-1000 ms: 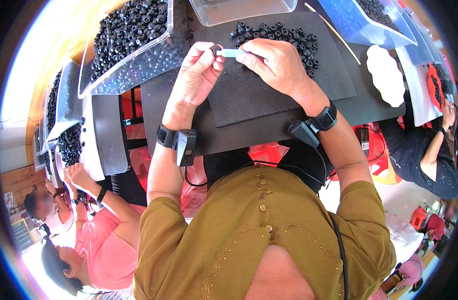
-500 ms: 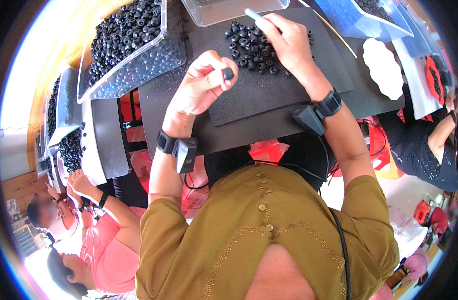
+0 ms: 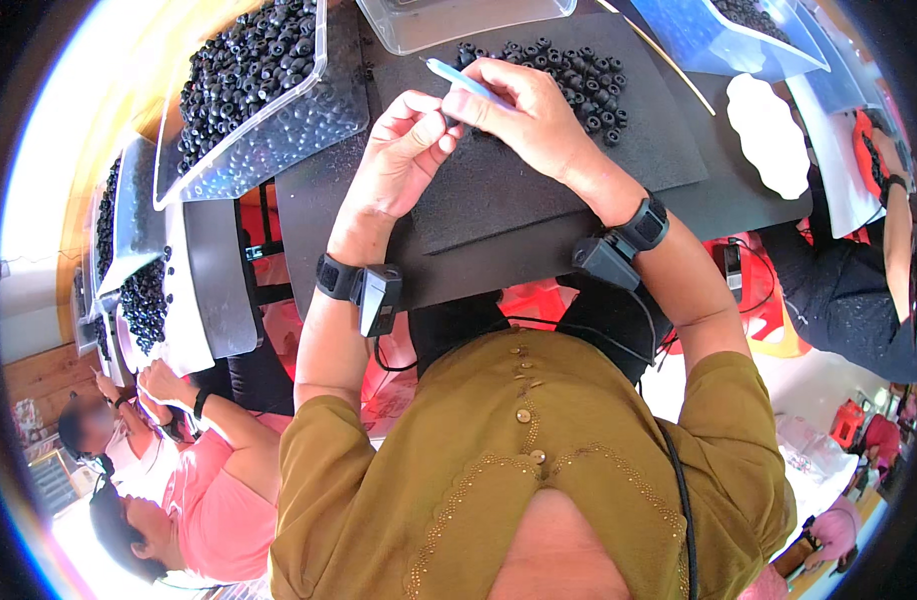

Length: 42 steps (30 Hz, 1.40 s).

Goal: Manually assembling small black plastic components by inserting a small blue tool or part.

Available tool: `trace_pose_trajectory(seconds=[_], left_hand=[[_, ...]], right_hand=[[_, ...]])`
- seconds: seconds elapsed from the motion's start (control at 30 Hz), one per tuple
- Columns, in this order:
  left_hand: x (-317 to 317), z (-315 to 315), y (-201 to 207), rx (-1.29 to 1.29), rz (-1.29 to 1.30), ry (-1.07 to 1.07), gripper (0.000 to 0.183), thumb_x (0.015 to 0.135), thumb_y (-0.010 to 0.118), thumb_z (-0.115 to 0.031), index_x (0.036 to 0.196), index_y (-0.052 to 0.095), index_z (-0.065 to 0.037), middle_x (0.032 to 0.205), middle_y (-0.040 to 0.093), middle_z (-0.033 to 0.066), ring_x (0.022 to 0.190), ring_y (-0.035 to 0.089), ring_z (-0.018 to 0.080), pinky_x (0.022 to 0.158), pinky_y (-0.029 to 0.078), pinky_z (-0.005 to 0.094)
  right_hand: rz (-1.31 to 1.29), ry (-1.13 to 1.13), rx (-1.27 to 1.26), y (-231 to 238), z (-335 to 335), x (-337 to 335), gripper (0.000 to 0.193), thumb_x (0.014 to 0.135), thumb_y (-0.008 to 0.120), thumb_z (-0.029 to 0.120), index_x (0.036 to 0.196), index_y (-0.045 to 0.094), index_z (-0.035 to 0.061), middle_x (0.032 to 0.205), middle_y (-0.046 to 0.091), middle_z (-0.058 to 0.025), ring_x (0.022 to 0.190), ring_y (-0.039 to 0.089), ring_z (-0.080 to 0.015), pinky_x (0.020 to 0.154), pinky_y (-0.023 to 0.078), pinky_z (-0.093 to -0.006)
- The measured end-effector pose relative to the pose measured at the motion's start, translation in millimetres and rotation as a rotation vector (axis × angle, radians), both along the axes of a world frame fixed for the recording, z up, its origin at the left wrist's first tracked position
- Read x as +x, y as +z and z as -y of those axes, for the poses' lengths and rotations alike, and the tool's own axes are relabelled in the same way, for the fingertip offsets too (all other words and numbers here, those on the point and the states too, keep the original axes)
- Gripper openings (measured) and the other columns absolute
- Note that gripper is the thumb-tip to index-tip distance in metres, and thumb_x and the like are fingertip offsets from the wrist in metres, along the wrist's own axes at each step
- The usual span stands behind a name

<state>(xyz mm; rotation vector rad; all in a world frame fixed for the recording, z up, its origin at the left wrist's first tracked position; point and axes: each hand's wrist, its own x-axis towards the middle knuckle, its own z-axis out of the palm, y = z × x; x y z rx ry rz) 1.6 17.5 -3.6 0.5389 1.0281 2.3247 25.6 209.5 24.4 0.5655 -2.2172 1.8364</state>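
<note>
Over the near part of a dark mat (image 3: 619, 165), my two hands meet. My left hand (image 3: 394, 155) pinches a small round black part (image 3: 452, 121), mostly hidden by the fingers. In my right hand (image 3: 534, 115) is a slim light-blue pen-like tool (image 3: 469, 82), its tip pointing up and to the left. The right thumb and fingers come right up to the black part. Just beyond lies a loose pile of black hollow parts (image 3: 594, 85) on the mat, partly covered by my right hand.
A clear bin (image 3: 269, 165) heaped with black parts stands at left. At the back is a clear container (image 3: 459, 35). To the right are a thin stick (image 3: 674, 65), a white scalloped tray (image 3: 767, 140) and a bluish bin (image 3: 739, 55). Co-workers sit on both sides.
My right hand has come left and nearer with the pen-like tool, meeting my left hand at the black part. At far right, a co-worker's hand has reached to the red dish.
</note>
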Motion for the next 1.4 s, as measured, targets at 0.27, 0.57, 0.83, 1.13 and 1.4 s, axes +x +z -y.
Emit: trace_pose_trajectory(seconds=[0.27, 0.57, 0.83, 1.13, 1.4], left_hand=[[4.1, 6.3, 4.7, 0.051, 0.054, 0.059, 0.01, 0.093, 0.064, -0.01, 0.103, 0.063, -0.006, 0.096, 0.066, 0.0041, 0.083, 0.063, 0.0129, 0.08, 0.053, 0.0258], [-40.0, 125.0, 130.8, -0.827, -0.849, 1.16, 0.017, 0.086, 0.073, -0.006, 0.102, 0.07, -0.002, 0.091, 0.072, 0.0063, 0.084, 0.065, 0.0107, 0.079, 0.052, 0.0236], [7.6, 34.4, 107.8, -1.068, -1.28, 0.856, 0.015, 0.078, 0.072, -0.003, 0.093, 0.071, -0.007, 0.102, 0.07, 0.0065, 0.087, 0.067, 0.0212, 0.077, 0.053, 0.0303], [4.2, -25.3, 20.4, -1.115, -1.219, 0.417, 0.023, 0.077, 0.072, -0.009, 0.099, 0.066, -0.003, 0.094, 0.066, 0.0144, 0.094, 0.063, 0.0329, 0.082, 0.052, 0.0387], [4.1, -0.4, 32.0, -0.946, -0.649, 0.318, 0.013, 0.09, 0.065, -0.009, 0.102, 0.065, -0.003, 0.094, 0.068, 0.0064, 0.083, 0.067, 0.016, 0.074, 0.054, 0.0296]], right_hand=[[-0.114, 0.039, 0.093, 4.9, 2.8, 3.0, 0.032, 0.084, 0.074, 0.032, 0.095, 0.065, 0.0042, 0.072, 0.064, -0.0076, 0.063, 0.06, -0.0149, 0.06, 0.046, -0.0296], [-0.104, -0.146, -0.011, 5.3, -13.8, -4.4, 0.029, 0.09, 0.069, 0.03, 0.097, 0.066, 0.0021, 0.07, 0.061, -0.0017, 0.063, 0.052, -0.0056, 0.058, 0.042, -0.0246], [-0.154, -0.304, -0.023, -4.1, -22.4, -10.3, 0.026, 0.092, 0.068, 0.027, 0.099, 0.067, 0.0028, 0.068, 0.061, -0.0013, 0.062, 0.052, -0.0059, 0.057, 0.043, -0.0244], [-0.14, -0.346, 0.069, -3.5, -19.4, -12.2, 0.026, 0.092, 0.066, 0.027, 0.099, 0.066, 0.0018, 0.067, 0.061, -0.0059, 0.061, 0.053, -0.0085, 0.058, 0.045, -0.0272], [-0.164, -0.314, 0.097, -2.8, -17.0, -11.2, 0.021, 0.091, 0.067, 0.02, 0.099, 0.065, 0.0009, 0.072, 0.065, -0.0074, 0.063, 0.056, -0.0083, 0.06, 0.046, -0.0271]])
